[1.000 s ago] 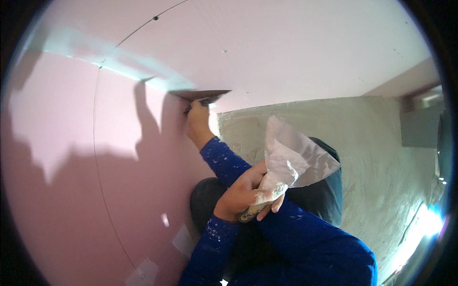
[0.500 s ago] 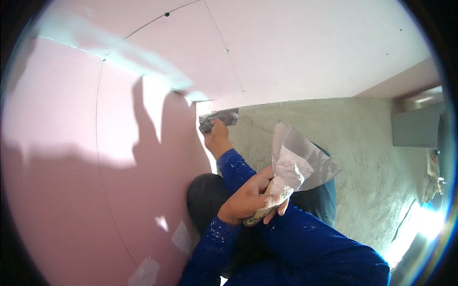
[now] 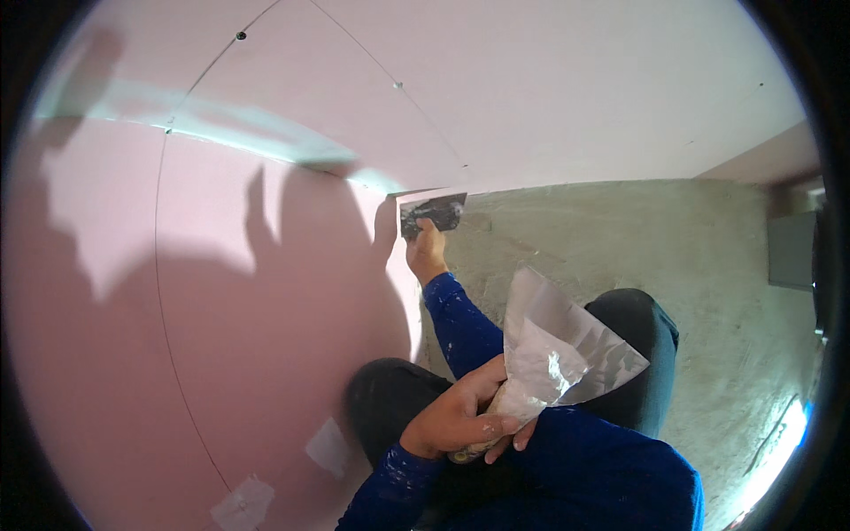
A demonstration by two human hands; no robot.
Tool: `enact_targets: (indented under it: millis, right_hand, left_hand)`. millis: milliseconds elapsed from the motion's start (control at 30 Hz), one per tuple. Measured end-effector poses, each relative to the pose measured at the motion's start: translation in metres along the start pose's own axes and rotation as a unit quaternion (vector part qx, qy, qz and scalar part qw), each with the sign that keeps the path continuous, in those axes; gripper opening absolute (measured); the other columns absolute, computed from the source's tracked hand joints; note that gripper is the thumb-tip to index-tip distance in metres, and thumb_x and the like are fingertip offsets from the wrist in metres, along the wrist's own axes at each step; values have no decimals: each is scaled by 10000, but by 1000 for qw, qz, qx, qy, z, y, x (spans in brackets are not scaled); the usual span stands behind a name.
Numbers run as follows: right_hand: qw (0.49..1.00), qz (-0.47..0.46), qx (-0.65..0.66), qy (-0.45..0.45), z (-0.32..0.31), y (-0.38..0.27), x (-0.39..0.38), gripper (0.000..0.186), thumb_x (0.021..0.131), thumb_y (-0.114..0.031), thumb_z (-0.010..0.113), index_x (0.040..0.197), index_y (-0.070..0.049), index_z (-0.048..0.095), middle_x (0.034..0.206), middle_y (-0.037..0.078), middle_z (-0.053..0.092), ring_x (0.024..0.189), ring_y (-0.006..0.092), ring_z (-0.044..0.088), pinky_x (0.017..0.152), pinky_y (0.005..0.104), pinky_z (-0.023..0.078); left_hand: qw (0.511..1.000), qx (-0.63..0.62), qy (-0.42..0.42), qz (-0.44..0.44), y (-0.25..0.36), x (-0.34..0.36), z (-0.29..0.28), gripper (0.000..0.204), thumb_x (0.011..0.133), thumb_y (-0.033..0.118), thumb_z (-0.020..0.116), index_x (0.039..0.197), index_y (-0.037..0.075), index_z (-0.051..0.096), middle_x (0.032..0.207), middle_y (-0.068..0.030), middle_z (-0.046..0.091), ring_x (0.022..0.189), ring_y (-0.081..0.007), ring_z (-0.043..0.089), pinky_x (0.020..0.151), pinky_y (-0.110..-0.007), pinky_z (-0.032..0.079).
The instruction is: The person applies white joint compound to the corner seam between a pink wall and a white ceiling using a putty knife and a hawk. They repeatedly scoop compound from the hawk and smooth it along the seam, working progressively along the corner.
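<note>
My left hand [image 3: 447,418] is closed round the handle of a wide putty knife [image 3: 611,356], its flared metal blade tilted up. A mound of white joint compound [image 3: 536,358] lies on that blade near the handle. My right hand [image 3: 428,252] reaches forward, closed on a second putty knife [image 3: 449,214] with a dark, smeared blade. That blade is low in the corner where two pink drywall panels meet the floor; the frame does not show whether its edge touches the wall. The second knife's handle is hidden in the hand.
Pink drywall [image 3: 88,372] rises at my left, with pale patches [image 3: 329,447] and a pale green strip [image 3: 212,111] along the corner. Rough concrete floor [image 3: 620,239] spreads right. My bent knees [image 3: 633,354] frame my hands. A grey box-like object [image 3: 791,252] stands at far right.
The view has shifted, so the walls and floor sit differently. My right hand and its knife stay at the corner; my left hand still holds the loaded knife, slightly lower in the picture.
</note>
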State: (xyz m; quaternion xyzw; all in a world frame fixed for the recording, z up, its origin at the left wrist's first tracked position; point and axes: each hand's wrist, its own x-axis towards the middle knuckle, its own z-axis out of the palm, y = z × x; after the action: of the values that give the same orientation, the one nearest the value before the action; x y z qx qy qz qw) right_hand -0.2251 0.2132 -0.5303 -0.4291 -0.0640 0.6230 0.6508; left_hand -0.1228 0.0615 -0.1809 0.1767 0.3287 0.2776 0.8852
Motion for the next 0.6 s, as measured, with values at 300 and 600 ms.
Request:
enact_targets:
  millis: [300, 600]
  right_hand:
    - [956, 105, 253, 104, 62, -29, -3, 343, 880, -17, 518, 1220, 8, 552, 1163, 101, 602, 1062, 230, 609, 894, 361, 505]
    - [984, 87, 152, 24, 98, -51, -17, 248, 898, -86, 519, 1094, 52, 585, 920, 62, 596, 806, 184, 561, 712, 340, 476]
  left_hand:
    - [995, -42, -87, 25, -3, -1, -8, 756, 911, 209, 607, 1478, -108, 220, 857, -237, 621, 639, -180, 645, 441, -231, 507]
    - [995, -10, -85, 49, -10, -35, -23, 769, 893, 253, 659, 1454, -115, 284, 843, -199, 636, 599, -163, 617, 444, -236, 486]
